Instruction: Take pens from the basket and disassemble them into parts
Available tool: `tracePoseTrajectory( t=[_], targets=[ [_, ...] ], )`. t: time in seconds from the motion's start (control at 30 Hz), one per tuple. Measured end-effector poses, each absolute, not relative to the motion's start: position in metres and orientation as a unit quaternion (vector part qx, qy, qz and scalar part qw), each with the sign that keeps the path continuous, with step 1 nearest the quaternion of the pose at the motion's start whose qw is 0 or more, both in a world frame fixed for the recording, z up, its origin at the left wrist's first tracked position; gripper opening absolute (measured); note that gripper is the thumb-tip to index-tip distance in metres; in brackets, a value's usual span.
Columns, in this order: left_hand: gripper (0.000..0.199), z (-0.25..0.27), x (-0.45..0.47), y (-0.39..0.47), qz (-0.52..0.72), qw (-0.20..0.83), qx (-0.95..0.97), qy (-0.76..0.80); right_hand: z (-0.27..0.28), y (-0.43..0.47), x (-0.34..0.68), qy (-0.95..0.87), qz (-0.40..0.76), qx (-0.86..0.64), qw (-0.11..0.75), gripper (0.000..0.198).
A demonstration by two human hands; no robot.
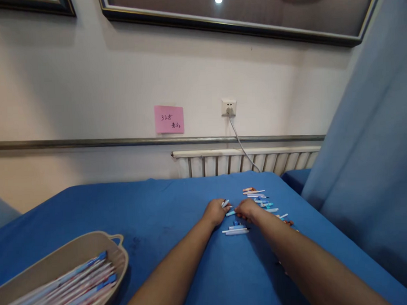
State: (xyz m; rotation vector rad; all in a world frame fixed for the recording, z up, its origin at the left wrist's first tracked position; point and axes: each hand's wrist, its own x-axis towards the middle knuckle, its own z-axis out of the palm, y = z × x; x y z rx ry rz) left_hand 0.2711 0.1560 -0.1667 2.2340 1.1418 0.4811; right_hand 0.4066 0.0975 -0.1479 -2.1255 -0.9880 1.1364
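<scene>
My left hand (215, 212) is closed around a few short white pens (225, 203), whose ends stick out above the fingers. Just to its right, the fingers of my right hand (248, 209) pinch the end of a light blue pen (231, 213) that points toward the left hand. Below both hands lies a small group of white pens (236, 232) with small dark blue pieces beside it. Past my right hand, several more small groups of pens and coloured pieces (255, 194) run along the right side; my right forearm partly hides them.
A beige basket (124, 251) with a loop handle, filled with long thin packets (70, 284), stands at the lower left. A blue cloth (152, 208) covers the table. Behind are a radiator (220, 163) and a plugged-in cable (238, 137). A blue curtain (365, 141) hangs at right.
</scene>
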Motion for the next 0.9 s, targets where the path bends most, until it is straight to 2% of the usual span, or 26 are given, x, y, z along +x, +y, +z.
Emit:
tracePoseTrajectory(
  t=[0.2,0.33,0.53,0.7,0.9],
  targets=[
    [0.019,-0.167,0.269,0.155,0.145,0.302,0.861,0.383,-0.144,0.095,0.421,-0.33,0.44,-0.778,0.304,0.022],
    [0.021,-0.168,0.266,0.158,0.139,0.328,0.863,0.358,-0.138,0.099,0.426,-0.285,0.463,-0.744,0.388,0.022],
    [0.026,-0.17,0.262,0.157,0.151,0.348,0.86,0.341,-0.134,0.117,0.417,-0.236,0.515,-0.651,0.505,0.035],
    [0.028,-0.168,0.259,0.158,0.173,0.352,0.853,0.345,-0.137,0.126,0.405,-0.232,0.547,-0.613,0.52,0.045],
    [0.031,-0.168,0.26,0.159,0.207,0.329,0.845,0.368,-0.135,0.121,0.4,-0.251,0.543,-0.621,0.506,0.043]
  ],
)
